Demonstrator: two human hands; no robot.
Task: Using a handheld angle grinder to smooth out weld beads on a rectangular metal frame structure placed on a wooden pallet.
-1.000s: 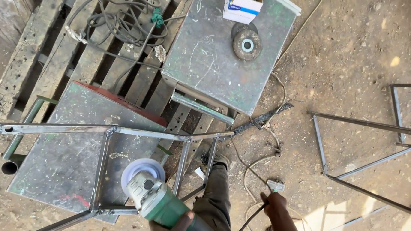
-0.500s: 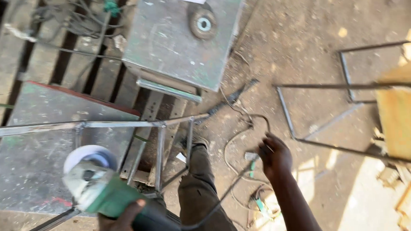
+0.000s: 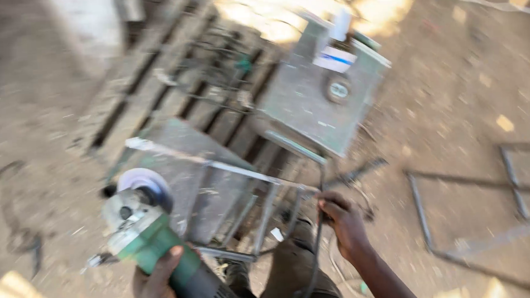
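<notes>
1. Gripping the green body of an angle grinder [image 3: 146, 231] in the lower left of the frame, the left hand [image 3: 158, 285] has its fingers wrapped around the tool; the grinder's round disc guard points toward the upper left and hangs over bare ground, just beside the metal frame.
2. Right hand [image 3: 344, 222], lower centre: fingers curled around a thin dark cable [image 3: 317, 248] that runs down toward the bottom edge (the blur hides whether the same fingers also touch the frame bar next to them). The two hands are well apart, with a dark trouser leg [image 3: 294, 267] between them.
3. Metal frame [image 3: 218, 167], centre: a long pale bar runs from the left-centre down to the right hand, with shorter bars dropping from it toward the lower centre.
4. Grey-green metal sheet [image 3: 175, 147], under the frame, lying tilted on the ground.
5. Box-like metal stand [image 3: 311, 114], upper centre, carrying a round grinding disc [image 3: 338, 90] and a small white and blue carton [image 3: 334, 61] on its top face.
6. Wooden pallet [image 3: 155, 94], upper left, with tangled wires lying across its slats.
7. Second bar frame [image 3: 423, 219], right side, lying flat on the sandy ground, well apart from both hands.
</notes>
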